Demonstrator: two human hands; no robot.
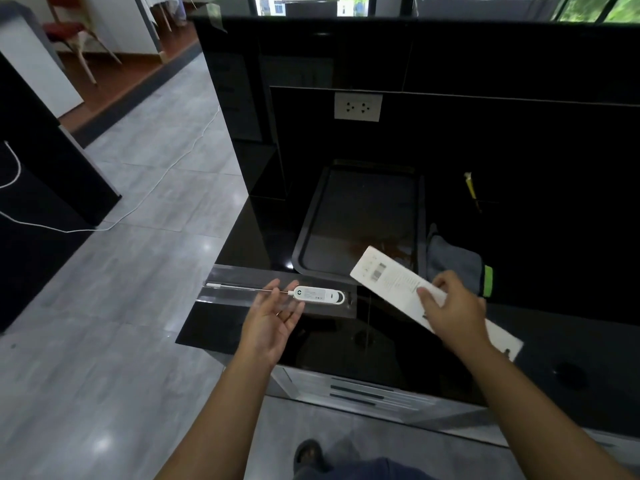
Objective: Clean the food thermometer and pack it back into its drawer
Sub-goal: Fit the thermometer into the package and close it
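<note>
Head view, looking down at a black glossy counter (450,327). The thermometer (313,294), white body with a thin metal probe pointing toward the left of the frame, lies in a clear plastic tray (242,297) at the counter's near left edge, centre of frame. Left hand (273,318) is palm up with fingers spread loosely, fingertips at the probe close to the white body; cannot tell if it actually touches. Right hand (450,311), right of centre, pinches a long white box (391,282) between thumb and fingers, with the box held slanted above the counter. Black baking tray (360,216) sits behind, centre frame. Grey cloth (457,265) with a green tag lies just right of the tray. White wall socket (358,107) in the upper centre.
</note>
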